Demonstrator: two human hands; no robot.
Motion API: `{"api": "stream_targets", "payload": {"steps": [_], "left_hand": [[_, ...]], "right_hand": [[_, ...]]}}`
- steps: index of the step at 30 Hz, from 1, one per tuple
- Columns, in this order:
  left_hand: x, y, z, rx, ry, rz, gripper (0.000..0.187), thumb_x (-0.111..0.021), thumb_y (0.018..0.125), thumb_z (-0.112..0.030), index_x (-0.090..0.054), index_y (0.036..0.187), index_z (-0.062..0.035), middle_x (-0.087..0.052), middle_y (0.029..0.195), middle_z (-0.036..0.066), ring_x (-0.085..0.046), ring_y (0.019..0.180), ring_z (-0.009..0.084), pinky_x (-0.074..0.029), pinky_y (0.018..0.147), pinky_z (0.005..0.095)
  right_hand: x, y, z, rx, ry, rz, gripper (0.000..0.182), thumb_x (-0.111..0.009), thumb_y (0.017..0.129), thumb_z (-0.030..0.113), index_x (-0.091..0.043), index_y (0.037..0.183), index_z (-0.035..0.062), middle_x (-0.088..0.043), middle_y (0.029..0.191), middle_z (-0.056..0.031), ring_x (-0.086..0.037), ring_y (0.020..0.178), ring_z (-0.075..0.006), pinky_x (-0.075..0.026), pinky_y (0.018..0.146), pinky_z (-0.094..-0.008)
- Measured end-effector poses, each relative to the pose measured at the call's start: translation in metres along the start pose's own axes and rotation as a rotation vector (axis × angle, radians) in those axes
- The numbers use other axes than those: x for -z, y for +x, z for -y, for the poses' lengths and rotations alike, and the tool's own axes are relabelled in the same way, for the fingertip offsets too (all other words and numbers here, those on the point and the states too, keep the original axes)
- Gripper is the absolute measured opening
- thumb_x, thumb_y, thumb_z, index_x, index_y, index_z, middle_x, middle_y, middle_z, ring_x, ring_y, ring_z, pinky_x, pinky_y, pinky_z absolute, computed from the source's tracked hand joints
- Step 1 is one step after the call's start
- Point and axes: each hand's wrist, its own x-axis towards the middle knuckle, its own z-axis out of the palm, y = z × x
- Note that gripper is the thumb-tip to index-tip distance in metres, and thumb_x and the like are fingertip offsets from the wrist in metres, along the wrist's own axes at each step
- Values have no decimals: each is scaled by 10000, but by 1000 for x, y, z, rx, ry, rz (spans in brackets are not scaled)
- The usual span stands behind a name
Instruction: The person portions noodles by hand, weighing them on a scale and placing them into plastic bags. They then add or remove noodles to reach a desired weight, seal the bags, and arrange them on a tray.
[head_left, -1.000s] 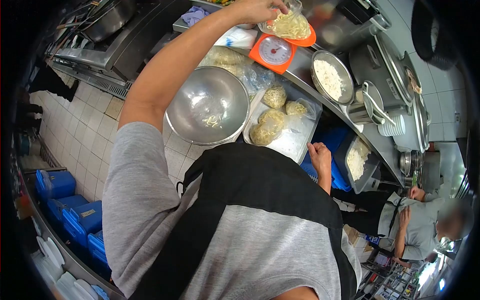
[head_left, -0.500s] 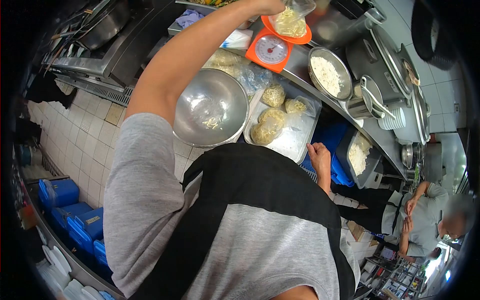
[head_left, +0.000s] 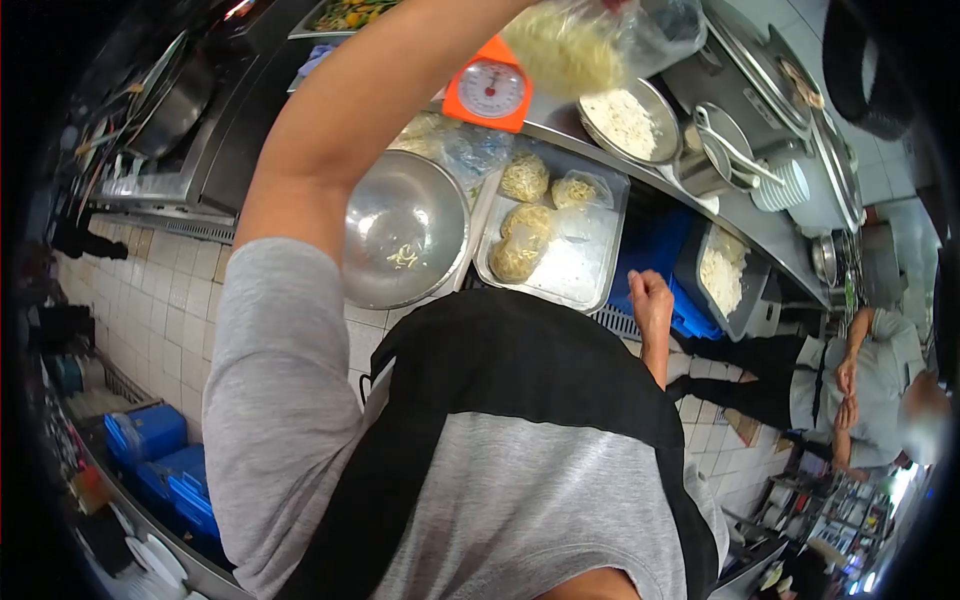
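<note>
My left arm reaches across the top, its hand mostly beyond the upper edge. Fingertips of my left hand (head_left: pixel 613 4) grip a clear plastic bag of noodle-like pale yellow strands (head_left: pixel 568 52), raised beside an orange dial scale (head_left: pixel 491 88). The bag covers part of the scale's top. My right hand (head_left: pixel 652 300) is low beside a metal tray (head_left: pixel 575 270), fingers curled in, nothing visible in them. Several bagged portions of strands (head_left: pixel 524 177) lie in that tray. Left of it is a large steel bowl (head_left: pixel 380 215) with a few loose strands at its bottom.
A colander of white shreds (head_left: pixel 625 125) and a steel pot (head_left: pixel 705 165) stand on the counter. Below is a grey tub of white food (head_left: pixel 745 315). A co-worker (head_left: pixel 850 390) stands at right, hands together. Blue bins (head_left: pixel 150 435) are at lower left.
The plastic bag has come up off the scale, toward the camera and over the counter. My right hand's fingers have curled in more. The whole view has shifted slightly.
</note>
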Motion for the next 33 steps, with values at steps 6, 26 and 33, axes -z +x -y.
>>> {"api": "stream_targets", "payload": {"steps": [6, 26, 33], "left_hand": [[-96, -33, 13, 313, -211, 402, 494, -509, 733, -10, -578, 1221, -23, -644, 753, 135, -567, 529, 126, -504, 488, 266], [-284, -152, 82, 368, -155, 627, 444, -602, 735, -61, -603, 1178, -90, -566, 1217, 148, -585, 1026, 277, -479, 868, 353], [-151, -282, 58, 692, -61, -252, 332, -608, 754, -15, -616, 1085, -52, -565, 1182, 137, -555, 1054, 296, -453, 895, 364]], "right_hand": [[62, 13, 70, 188, 581, -234, 515, -578, 850, -19, -412, 1332, 50, -533, 828, -43, -516, 683, -88, -473, 611, -219], [-41, 34, -73, 277, -227, 430, 147, -597, 835, 211, -602, 839, 65, -639, 810, -155, -622, 749, -351, -491, 640, -437], [-32, 55, -41, 285, 1, 394, 123, -614, 836, 176, -653, 900, 79, -653, 865, -136, -632, 760, -323, -492, 663, -394]]}}
